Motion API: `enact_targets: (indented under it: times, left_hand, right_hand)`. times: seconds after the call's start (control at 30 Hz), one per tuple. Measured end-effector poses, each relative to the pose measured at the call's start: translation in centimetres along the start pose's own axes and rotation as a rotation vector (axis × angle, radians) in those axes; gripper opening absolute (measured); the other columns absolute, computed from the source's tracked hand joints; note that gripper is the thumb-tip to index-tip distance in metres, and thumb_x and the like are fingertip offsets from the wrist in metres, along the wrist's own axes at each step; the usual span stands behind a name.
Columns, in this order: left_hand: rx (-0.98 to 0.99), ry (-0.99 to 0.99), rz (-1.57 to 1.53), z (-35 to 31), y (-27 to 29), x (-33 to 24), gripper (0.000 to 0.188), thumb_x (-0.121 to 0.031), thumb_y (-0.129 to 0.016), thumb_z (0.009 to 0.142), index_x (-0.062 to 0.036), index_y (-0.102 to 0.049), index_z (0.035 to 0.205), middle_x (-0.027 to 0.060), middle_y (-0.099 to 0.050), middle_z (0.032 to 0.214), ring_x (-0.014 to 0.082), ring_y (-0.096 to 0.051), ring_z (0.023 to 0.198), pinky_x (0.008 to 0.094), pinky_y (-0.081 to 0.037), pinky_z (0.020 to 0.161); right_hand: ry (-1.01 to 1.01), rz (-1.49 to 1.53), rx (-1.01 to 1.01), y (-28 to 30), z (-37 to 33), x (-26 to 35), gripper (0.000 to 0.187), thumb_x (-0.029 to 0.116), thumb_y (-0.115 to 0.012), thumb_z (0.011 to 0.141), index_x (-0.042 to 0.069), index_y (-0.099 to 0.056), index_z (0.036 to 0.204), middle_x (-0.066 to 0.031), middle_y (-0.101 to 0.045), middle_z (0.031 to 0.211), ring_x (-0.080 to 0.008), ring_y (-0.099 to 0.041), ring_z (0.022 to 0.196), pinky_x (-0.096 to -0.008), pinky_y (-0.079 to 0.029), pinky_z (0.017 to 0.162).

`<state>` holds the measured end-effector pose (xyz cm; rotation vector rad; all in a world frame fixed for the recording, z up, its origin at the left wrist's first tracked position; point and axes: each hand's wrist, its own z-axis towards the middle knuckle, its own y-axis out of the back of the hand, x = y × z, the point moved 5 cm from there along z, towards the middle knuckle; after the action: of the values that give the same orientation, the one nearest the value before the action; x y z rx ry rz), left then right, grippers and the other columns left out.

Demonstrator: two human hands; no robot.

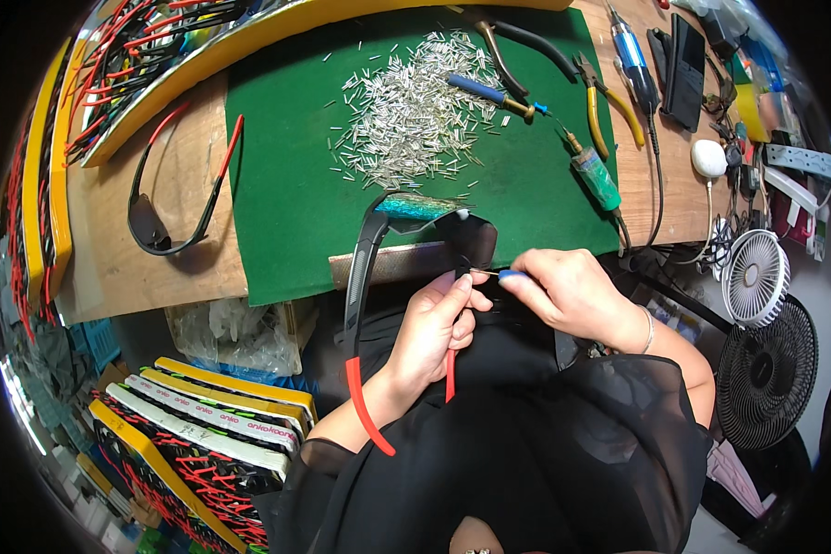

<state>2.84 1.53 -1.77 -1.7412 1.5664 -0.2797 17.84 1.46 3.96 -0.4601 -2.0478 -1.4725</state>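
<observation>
Black sunglasses with red temple ends (364, 268) are held at the bench's near edge, lenses toward the bench, one shiny blue-green. My left hand (429, 334) is closed around the right temple near its hinge, thumb and fingers pinching there. My right hand (577, 294) grips a thin screwdriver by its blue handle (511, 274). The screwdriver's shaft points left and reaches the hinge by my left fingertips; its tip and any screw are too small to make out. Beyond the sunglasses, small silvery pins (406, 125) lie heaped on a green mat (282, 185).
A second pair of sunglasses (151, 238) lies on the wood at left. Past the pins are a blue-handled tool (477, 90), yellow-handled pliers (594, 115) and a green-handled corded tool (596, 179). Yellow-edged trays (185, 97) of glasses border the left; a white fan (755, 277) stands right.
</observation>
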Motion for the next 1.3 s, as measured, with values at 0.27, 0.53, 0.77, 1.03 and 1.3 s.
enact_targets:
  times: [0.27, 0.53, 0.77, 1.03, 1.3]
  left_hand:
    - [-0.004, 0.008, 0.008, -0.2, -0.1, -0.1, 0.024, -0.021, -0.043, 0.094, -0.0023, -0.05, 0.107, 0.0, -0.053, 0.076, 0.0014, -0.034, 0.047, 0.0148, -0.027, 0.04]
    - [-0.015, -0.025, 0.219, -0.5, -1.5, -0.1, 0.021, -0.017, -0.04, 0.094, -0.0022, -0.049, 0.106, 0.0036, -0.056, 0.077, 0.0029, -0.036, 0.046, 0.0162, -0.028, 0.039]
    - [-0.058, -0.273, 0.466, -0.7, -0.7, -1.4, 0.028, -0.024, -0.036, 0.096, -0.0015, -0.051, 0.106, 0.0102, -0.061, 0.082, 0.0056, -0.044, 0.048, 0.0173, -0.036, 0.041]
    - [-0.056, -0.094, 0.303, -0.7, -0.6, -3.1, 0.021, -0.02, -0.041, 0.094, -0.0005, -0.048, 0.088, 0.0057, -0.06, 0.073, 0.0026, -0.039, 0.046, 0.0159, -0.031, 0.039]
    - [-0.036, -0.195, 0.313, -0.7, -1.4, -4.2, 0.026, -0.024, -0.04, 0.095, 0.0, -0.047, 0.091, 0.005, -0.058, 0.068, 0.0034, -0.038, 0.043, 0.0161, -0.031, 0.037]
  right_hand:
    - [-0.098, 0.049, 0.077, 1.9, -0.5, 0.3, 0.028, 0.018, -0.065, 0.074, 0.004, -0.049, 0.091, -0.0103, -0.057, 0.065, -0.0282, -0.058, 0.057, -0.0363, -0.045, 0.052]
    - [-0.317, 0.976, -0.058, 1.0, 2.1, -0.8, 0.029, 0.01, -0.068, 0.076, 0.003, -0.054, 0.099, 0.0077, -0.042, 0.063, -0.0006, -0.033, 0.054, -0.0191, -0.028, 0.046]
    - [-0.143, 0.887, -0.013, -0.2, 3.5, 0.5, 0.018, 0.011, -0.06, 0.084, 0.0, -0.056, 0.097, -0.0018, -0.059, 0.077, -0.0024, -0.048, 0.07, -0.0197, -0.042, 0.058]
    - [-0.118, 0.818, 0.03, 2.6, 4.6, -0.5, 0.04, 0.022, -0.065, 0.08, 0.001, -0.047, 0.109, 0.0037, -0.043, 0.068, -0.0031, -0.039, 0.06, -0.0194, -0.035, 0.052]
    - [0.003, -0.318, -0.565, 3.3, 9.2, -1.9, 0.039, 0.004, -0.055, 0.077, -0.003, -0.044, 0.114, -0.0183, -0.051, 0.091, -0.0325, -0.051, 0.084, -0.0389, -0.043, 0.075]
